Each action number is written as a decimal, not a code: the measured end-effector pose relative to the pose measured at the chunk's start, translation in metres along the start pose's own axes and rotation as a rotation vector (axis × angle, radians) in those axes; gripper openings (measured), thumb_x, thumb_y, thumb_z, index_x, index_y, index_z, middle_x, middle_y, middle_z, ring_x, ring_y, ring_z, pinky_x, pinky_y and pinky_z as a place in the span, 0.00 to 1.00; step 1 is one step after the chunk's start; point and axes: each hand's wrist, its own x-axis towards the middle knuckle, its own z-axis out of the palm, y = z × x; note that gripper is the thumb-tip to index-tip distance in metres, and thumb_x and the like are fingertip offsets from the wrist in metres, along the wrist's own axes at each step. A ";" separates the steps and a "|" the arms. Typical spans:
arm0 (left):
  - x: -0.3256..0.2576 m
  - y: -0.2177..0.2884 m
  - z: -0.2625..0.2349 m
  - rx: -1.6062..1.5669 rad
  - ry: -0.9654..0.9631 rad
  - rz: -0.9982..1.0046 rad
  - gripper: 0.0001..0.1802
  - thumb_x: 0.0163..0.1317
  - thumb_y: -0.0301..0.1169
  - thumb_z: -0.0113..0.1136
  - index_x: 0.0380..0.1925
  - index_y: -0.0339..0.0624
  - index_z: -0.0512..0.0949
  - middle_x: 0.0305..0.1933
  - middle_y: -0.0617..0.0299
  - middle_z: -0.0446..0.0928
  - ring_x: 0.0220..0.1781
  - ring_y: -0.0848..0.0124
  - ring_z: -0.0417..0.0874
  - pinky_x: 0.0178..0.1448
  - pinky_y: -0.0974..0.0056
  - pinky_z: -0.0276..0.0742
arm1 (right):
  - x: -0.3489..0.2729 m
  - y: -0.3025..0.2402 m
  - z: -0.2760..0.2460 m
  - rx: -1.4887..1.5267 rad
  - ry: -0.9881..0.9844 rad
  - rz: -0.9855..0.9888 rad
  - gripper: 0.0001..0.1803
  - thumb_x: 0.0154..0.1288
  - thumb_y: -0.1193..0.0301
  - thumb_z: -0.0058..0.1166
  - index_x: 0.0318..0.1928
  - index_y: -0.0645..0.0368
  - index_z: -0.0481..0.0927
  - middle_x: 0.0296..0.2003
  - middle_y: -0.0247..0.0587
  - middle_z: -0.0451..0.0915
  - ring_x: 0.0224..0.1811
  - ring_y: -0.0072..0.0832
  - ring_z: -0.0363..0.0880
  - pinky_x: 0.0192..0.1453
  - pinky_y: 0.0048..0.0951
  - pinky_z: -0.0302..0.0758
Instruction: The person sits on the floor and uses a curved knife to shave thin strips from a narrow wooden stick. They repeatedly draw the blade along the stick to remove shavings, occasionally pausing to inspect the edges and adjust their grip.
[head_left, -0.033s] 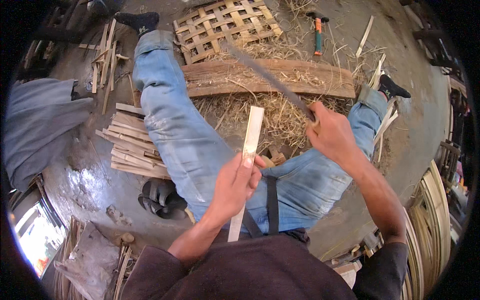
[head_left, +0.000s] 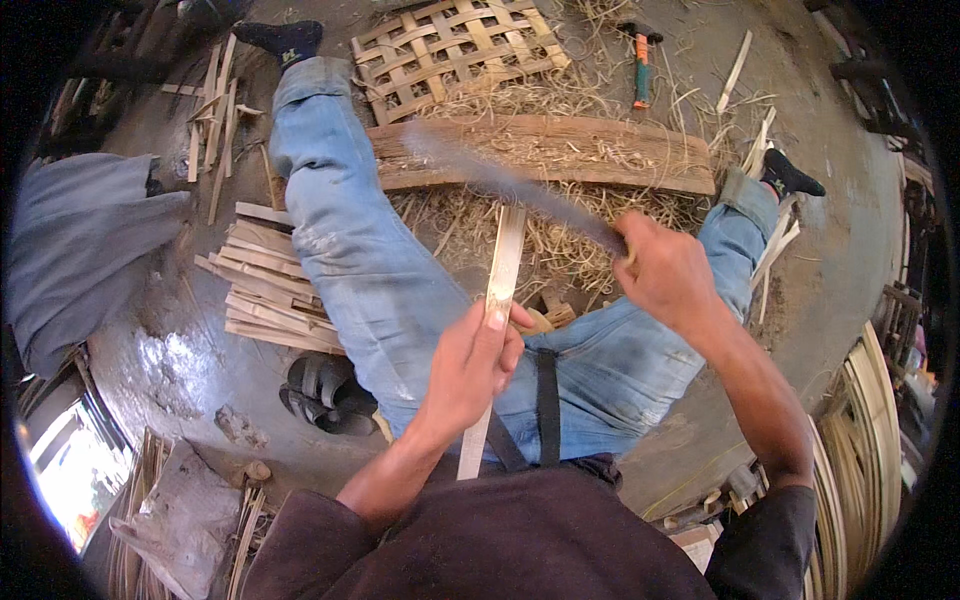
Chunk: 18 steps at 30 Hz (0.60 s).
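Left hand: bare left hand (head_left: 475, 355) grasps a pale, flat, narrow wooden strip (head_left: 506, 255) near mid-length, thumb along the upper face.
Right hand: bare right hand (head_left: 665, 275) clenched round the handle end of a long, grey metal blade (head_left: 535, 198); handle mostly hidden in the fist.
Strip: between the thighs of the faded blue denim trousers (head_left: 370, 260); long axis runs away from the body, leaning slightly right at the far end.
Blade: slants from the right fist toward far left, crosswise to the strip, at its far end. Motion-blurred; contact cannot be told.
Nearer hand: left, on the strip itself; from the right fist the strip lies to the left.
Beyond: thick, brown wooden plank (head_left: 640, 155), curly, straw-coloured shavings (head_left: 570, 235) on its near side.
Left of the legs: stacked pale split-wood pieces (head_left: 270, 285).
Far right: orange-and-green-handled hammer (head_left: 641, 75).
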 end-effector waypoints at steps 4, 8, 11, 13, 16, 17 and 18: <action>0.019 0.037 -0.021 0.001 0.148 0.266 0.21 0.76 0.46 0.41 0.45 0.39 0.74 0.22 0.74 0.64 0.17 0.86 0.60 0.19 0.76 0.56 | 0.015 0.005 0.000 0.003 0.128 0.135 0.12 0.58 0.72 0.59 0.40 0.61 0.72 0.29 0.50 0.80 0.31 0.49 0.81 0.33 0.43 0.76; 0.044 0.118 -0.043 -0.223 0.384 0.988 0.27 0.72 0.57 0.44 0.44 0.43 0.72 0.22 0.74 0.60 0.18 0.85 0.59 0.21 0.77 0.56 | 0.019 0.001 0.013 0.568 0.259 0.495 0.13 0.60 0.70 0.60 0.41 0.61 0.74 0.27 0.44 0.81 0.29 0.35 0.84 0.31 0.35 0.76; 0.098 0.129 -0.028 -0.307 0.395 1.259 0.27 0.70 0.60 0.44 0.40 0.45 0.68 0.22 0.73 0.59 0.20 0.83 0.60 0.22 0.75 0.59 | 0.002 -0.005 0.055 1.012 0.189 0.681 0.14 0.62 0.66 0.62 0.41 0.62 0.74 0.30 0.38 0.81 0.28 0.27 0.84 0.29 0.28 0.77; 0.119 0.112 -0.012 -0.327 0.391 1.257 0.25 0.71 0.58 0.43 0.42 0.46 0.66 0.26 0.68 0.60 0.23 0.78 0.64 0.26 0.73 0.63 | 0.007 -0.032 0.074 1.329 0.156 0.723 0.13 0.65 0.66 0.61 0.41 0.59 0.74 0.31 0.38 0.81 0.31 0.27 0.85 0.30 0.27 0.78; 0.139 0.057 0.015 -0.372 0.362 1.168 0.24 0.70 0.58 0.46 0.45 0.50 0.67 0.29 0.66 0.64 0.31 0.70 0.71 0.38 0.62 0.73 | 0.023 -0.049 0.088 1.712 0.311 0.843 0.12 0.64 0.69 0.62 0.40 0.58 0.72 0.29 0.40 0.81 0.27 0.25 0.80 0.27 0.24 0.77; 0.139 0.040 0.016 -0.365 0.328 1.155 0.24 0.70 0.58 0.46 0.47 0.50 0.67 0.33 0.65 0.66 0.35 0.68 0.72 0.42 0.60 0.73 | 0.026 -0.044 0.092 1.792 0.355 0.855 0.12 0.64 0.70 0.62 0.40 0.58 0.71 0.29 0.40 0.80 0.26 0.26 0.80 0.27 0.25 0.76; 0.137 0.024 0.015 -0.359 0.297 1.144 0.25 0.70 0.58 0.45 0.49 0.49 0.67 0.37 0.63 0.68 0.40 0.67 0.74 0.46 0.59 0.74 | 0.030 -0.038 0.098 1.872 0.396 0.864 0.12 0.63 0.71 0.61 0.40 0.58 0.71 0.28 0.40 0.80 0.26 0.26 0.80 0.28 0.27 0.76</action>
